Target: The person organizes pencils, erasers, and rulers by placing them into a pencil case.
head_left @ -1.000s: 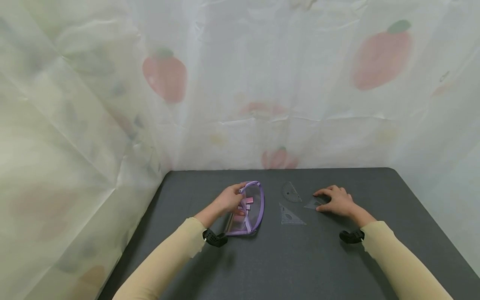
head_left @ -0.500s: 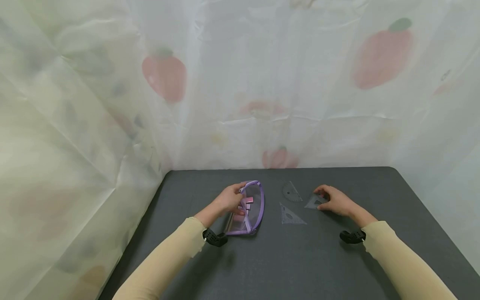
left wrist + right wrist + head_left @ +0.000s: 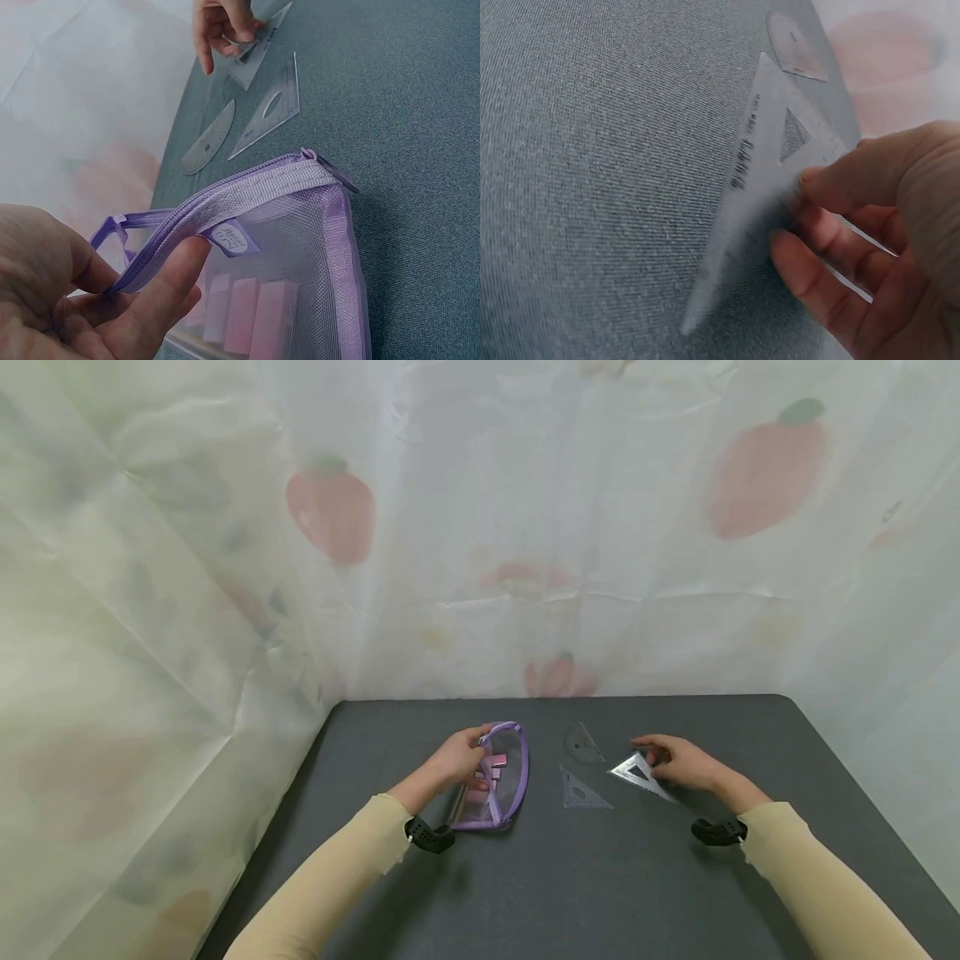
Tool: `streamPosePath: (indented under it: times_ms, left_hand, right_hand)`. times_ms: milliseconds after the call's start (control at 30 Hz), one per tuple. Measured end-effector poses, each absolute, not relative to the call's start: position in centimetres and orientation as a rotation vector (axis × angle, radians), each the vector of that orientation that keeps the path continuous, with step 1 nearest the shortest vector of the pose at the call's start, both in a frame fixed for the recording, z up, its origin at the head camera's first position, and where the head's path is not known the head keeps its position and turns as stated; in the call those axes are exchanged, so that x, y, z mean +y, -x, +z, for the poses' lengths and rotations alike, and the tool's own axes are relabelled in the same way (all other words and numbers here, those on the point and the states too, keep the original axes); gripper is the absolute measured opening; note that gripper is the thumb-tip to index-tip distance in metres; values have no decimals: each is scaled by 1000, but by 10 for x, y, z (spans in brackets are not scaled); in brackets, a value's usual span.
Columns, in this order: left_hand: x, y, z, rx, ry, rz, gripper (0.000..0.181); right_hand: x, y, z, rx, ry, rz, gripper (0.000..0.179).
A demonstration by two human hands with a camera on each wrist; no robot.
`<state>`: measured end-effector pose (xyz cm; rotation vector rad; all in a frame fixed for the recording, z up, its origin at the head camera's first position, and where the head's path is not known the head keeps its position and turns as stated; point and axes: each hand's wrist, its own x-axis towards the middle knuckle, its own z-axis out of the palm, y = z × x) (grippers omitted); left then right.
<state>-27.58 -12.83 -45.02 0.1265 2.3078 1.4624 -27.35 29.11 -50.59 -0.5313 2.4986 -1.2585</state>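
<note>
Currently my right fingers pinch the thin triangle by its edge, so it may slip; at its nine o'clock, the pouch may close if my left fingers loosen their pinch on it.

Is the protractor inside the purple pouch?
No: in the head view, the protractor lies on the gray tabletop, to the right of the purple pouch.

The person's right hand has eased slightly toward the right edge of the dark grey worktop, tipping up the clear plastic triangular set square, which now glints white.
</note>
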Motion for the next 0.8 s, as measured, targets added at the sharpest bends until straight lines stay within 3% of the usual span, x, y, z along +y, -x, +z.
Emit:
streamPosePath:
  times_ms: [800]
  left_hand:
    - [-128, 275, -450, 2303, -112, 1476, 58]
  right_hand:
    - [296, 266, -500, 2297, 421, -1442, 53]
